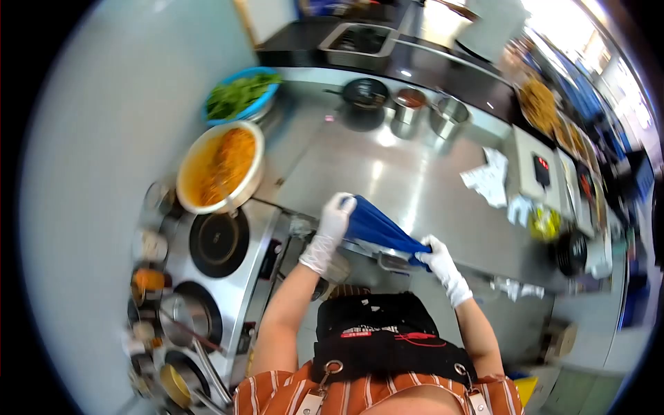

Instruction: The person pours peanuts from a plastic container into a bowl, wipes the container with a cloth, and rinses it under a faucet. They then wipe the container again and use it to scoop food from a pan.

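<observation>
A blue cloth [379, 226] is stretched between my two white-gloved hands, just over the front edge of the steel counter [332, 159]. My left hand [338, 214] pinches its upper left corner. Lower down, my right hand [438, 257] is closed on the other end, where a bit of the cloth hangs below the fingers. The cloth slopes down from left to right and looks folded or bunched along its length.
On the left stand a white bowl of orange food [257, 155], a blue basin of leafy greens [277, 77] and a stove with pans [219, 244]. Metal pots [449, 116] line the counter's back. Crumpled papers [490, 178] lie right, near a scale [532, 166].
</observation>
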`<state>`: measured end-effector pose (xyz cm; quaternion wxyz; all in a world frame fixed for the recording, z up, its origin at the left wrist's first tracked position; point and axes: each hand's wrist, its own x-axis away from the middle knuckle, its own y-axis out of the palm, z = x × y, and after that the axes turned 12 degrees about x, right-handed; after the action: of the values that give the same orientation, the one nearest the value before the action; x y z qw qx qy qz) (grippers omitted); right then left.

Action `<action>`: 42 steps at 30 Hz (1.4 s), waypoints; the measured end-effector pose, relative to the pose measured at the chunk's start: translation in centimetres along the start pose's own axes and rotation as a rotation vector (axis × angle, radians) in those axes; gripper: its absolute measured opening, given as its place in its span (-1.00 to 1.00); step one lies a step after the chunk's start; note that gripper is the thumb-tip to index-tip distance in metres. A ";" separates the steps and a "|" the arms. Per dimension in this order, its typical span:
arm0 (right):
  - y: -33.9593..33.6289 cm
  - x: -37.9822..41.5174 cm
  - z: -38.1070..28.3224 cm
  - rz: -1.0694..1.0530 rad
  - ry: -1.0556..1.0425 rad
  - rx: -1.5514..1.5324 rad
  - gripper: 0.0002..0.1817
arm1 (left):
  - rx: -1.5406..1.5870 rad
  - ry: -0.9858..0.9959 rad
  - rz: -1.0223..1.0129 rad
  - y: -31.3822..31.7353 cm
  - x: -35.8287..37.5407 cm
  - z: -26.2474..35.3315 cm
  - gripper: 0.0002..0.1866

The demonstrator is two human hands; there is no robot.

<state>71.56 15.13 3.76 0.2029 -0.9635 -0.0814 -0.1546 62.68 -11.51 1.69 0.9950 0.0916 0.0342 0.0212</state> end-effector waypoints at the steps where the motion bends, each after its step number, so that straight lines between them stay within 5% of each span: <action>1: 0.3 -0.4 1.2 -0.040 -0.045 0.023 -0.84 | -0.069 0.026 0.026 -0.2 1.2 0.5 -0.84; 3: 1.1 -0.1 1.1 -0.168 0.013 0.042 -0.81 | 0.015 -0.072 0.118 -0.5 4.5 1.4 -0.84; 8: 5.6 -1.2 6.6 -0.529 -0.255 0.202 -0.57 | 0.235 -0.105 0.343 -1.3 16.1 3.9 -0.80; 11: 7.4 1.9 3.4 -0.791 -0.167 0.394 -0.59 | 0.327 -0.166 0.584 0.0 24.2 6.0 -0.81; 13: 8.9 2.7 3.7 -1.062 -0.255 0.421 -0.60 | 0.359 -0.091 0.754 1.4 29.7 5.7 -0.81; 19: 13.3 8.8 8.0 -1.353 -0.564 0.602 -0.77 | 0.512 0.010 1.245 8.9 44.8 4.9 -0.83; 21: 13.7 12.6 8.9 -1.425 -0.419 0.561 -0.80 | 0.570 0.096 1.437 11.7 49.7 4.6 -0.83; 23: 13.8 16.1 9.7 -1.549 -0.510 0.513 -0.80 | 0.551 0.126 1.536 14.2 53.8 4.9 -0.83; 26: 15.0 21.1 11.8 -1.740 -0.413 0.748 -0.75 | 0.542 0.222 1.714 17.5 59.4 5.9 -0.83; 31: 16.1 31.9 12.0 -1.927 -0.544 0.854 -0.76 | 0.539 0.367 1.951 23.4 68.9 6.6 -0.78; 33: 15.9 37.7 10.3 -1.964 -0.405 1.048 -0.79 | 0.535 0.413 2.054 26.3 72.9 7.3 -0.78; 42: 18.3 64.0 23.3 -2.405 -0.583 1.047 -0.83 | 0.357 0.597 2.452 39.8 96.5 5.2 -0.78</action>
<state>141.86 14.31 -1.99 0.2595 -0.1017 -0.9601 0.0229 157.77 31.30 7.90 0.2510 0.1866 0.1516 0.9376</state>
